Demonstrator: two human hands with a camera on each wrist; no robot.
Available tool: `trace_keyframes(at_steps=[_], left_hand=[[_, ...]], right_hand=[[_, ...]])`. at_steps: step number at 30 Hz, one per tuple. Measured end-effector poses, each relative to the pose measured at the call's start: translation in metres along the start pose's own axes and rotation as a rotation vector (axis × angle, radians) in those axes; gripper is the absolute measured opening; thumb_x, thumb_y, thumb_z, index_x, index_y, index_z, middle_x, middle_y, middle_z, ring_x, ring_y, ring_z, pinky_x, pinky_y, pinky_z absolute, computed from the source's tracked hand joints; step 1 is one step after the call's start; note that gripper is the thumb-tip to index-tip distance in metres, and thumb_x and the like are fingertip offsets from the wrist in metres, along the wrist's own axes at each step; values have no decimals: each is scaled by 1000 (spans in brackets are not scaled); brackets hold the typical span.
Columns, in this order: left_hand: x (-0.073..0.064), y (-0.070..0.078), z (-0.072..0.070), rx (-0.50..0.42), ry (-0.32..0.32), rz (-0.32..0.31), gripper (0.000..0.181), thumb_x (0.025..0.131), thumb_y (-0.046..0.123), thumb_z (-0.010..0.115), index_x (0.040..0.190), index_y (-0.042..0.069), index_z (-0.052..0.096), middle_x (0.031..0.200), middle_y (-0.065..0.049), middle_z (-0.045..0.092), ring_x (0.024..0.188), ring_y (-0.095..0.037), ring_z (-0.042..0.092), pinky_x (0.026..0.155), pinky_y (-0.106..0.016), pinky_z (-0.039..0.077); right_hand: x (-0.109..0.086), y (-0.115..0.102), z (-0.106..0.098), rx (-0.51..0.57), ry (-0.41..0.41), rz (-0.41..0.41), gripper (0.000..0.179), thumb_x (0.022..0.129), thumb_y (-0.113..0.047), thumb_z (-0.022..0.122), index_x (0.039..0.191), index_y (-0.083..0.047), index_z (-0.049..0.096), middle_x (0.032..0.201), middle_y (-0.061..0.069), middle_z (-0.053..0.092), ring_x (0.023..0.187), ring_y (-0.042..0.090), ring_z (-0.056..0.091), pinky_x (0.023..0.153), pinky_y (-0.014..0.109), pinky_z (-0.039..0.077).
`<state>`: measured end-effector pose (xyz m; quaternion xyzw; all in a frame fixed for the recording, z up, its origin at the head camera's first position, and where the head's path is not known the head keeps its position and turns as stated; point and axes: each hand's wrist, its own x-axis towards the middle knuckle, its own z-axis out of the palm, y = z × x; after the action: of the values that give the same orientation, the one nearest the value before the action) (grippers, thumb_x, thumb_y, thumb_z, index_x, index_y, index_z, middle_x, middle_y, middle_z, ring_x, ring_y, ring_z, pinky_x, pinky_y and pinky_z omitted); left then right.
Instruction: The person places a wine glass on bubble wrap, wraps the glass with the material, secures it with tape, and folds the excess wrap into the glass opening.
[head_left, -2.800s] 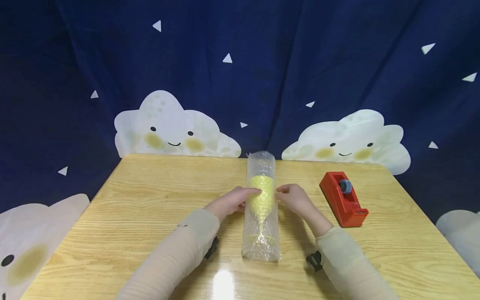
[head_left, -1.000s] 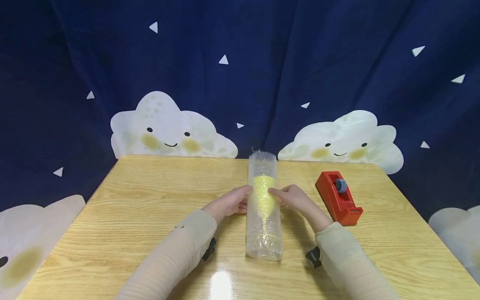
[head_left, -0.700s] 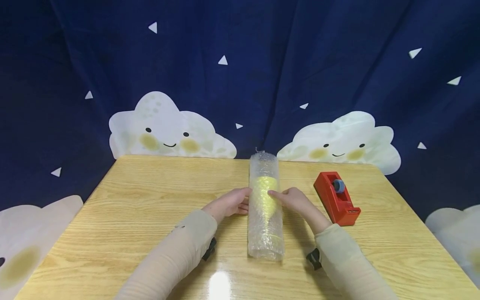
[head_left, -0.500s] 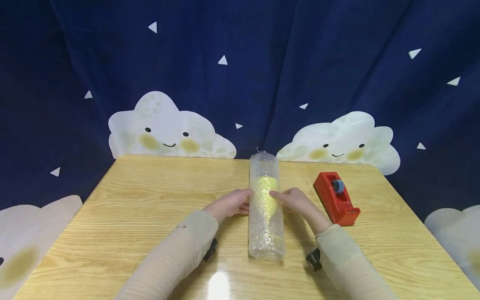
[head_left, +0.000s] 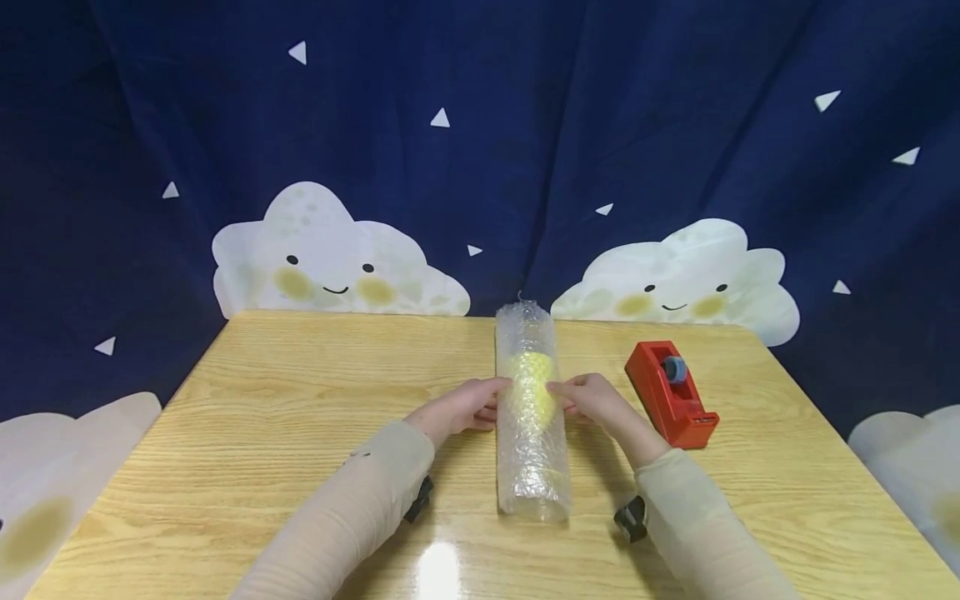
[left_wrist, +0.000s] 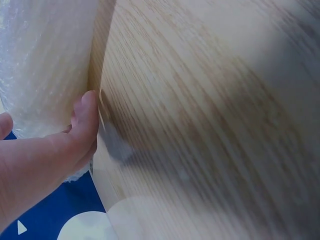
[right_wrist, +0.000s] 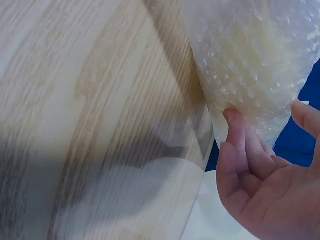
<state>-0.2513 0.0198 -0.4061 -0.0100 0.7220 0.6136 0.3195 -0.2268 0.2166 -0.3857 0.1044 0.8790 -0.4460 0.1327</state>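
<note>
In the head view a bubble-wrap roll (head_left: 528, 467) lies lengthwise on the table, pointing away from me. Through its layers shows a yellow goblet-shaped thing (head_left: 536, 375), its lower part blurred by the wrap. My left hand (head_left: 461, 406) holds the roll's left side, thumb near the top and fingers low along the edge. On the other side my right hand (head_left: 596, 400) grips it, thumb laid on top. In the right wrist view the curled fingers (right_wrist: 237, 135) press into the side of the wrap. The roll hides some fingertips.
A red tape dispenser (head_left: 670, 396) with a blue-cored roll of tape (head_left: 674, 369) stands on the wooden table (head_left: 322, 375), right of my right hand. Behind the table's far edge hangs a dark blue curtain (head_left: 390, 108) with clouds.
The bubble-wrap roll has turned a little, its loose strand shifting from the left to the top. My right thumb has come onto the roll; the yellow shape looks more covered.
</note>
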Motion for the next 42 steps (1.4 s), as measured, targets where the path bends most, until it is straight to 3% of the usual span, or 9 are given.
trace_keyframes(at_steps=[4,10,17,22,28,36,42], left_hand=[[0,1,0,7,7,1,57,94,38,48,131,-4,44,123,-20,55,106,-28,57,93,-39,48],[0,1,1,11,6,-3,55,96,38,43,133,-3,43,118,-20,56,96,-24,56,88,-35,49],[2,-1,-1,12,1,24,46,97,30,43,133,1,40,112,-15,57,81,-17,54,77,-29,48],[2,-2,-1,12,-4,32,46,96,31,46,130,-1,42,115,-17,58,82,-17,55,81,-31,50],[3,-4,-1,5,-3,33,49,96,32,48,128,-5,48,122,-20,58,88,-18,58,86,-32,51],[6,-4,0,1,-14,26,51,95,35,48,129,-3,48,123,-21,58,101,-25,60,89,-34,51],[8,-3,1,0,-25,21,50,96,37,47,130,0,47,122,-19,58,104,-26,60,90,-36,50]], right_hand=[[-3,-3,-1,-50,23,-8,47,89,-43,56,98,3,62,77,2,63,75,14,58,65,30,49],[-4,-5,0,-96,47,-15,49,89,-53,51,71,-7,56,66,-1,55,53,9,42,56,26,41],[-2,-3,3,-126,40,-1,52,88,-56,48,69,-9,56,62,0,54,49,8,37,52,24,36],[-3,-4,6,-161,33,19,49,87,-55,51,65,-11,52,57,-2,46,48,8,33,50,23,31],[0,-3,7,-77,28,32,42,87,-48,55,73,-8,51,59,-2,54,50,8,43,49,22,34],[0,-1,7,-57,-22,73,54,88,-47,52,104,4,48,77,8,67,74,19,66,64,30,48],[0,0,7,-48,-38,78,52,90,-46,49,104,4,47,85,11,66,81,22,67,73,36,52]])
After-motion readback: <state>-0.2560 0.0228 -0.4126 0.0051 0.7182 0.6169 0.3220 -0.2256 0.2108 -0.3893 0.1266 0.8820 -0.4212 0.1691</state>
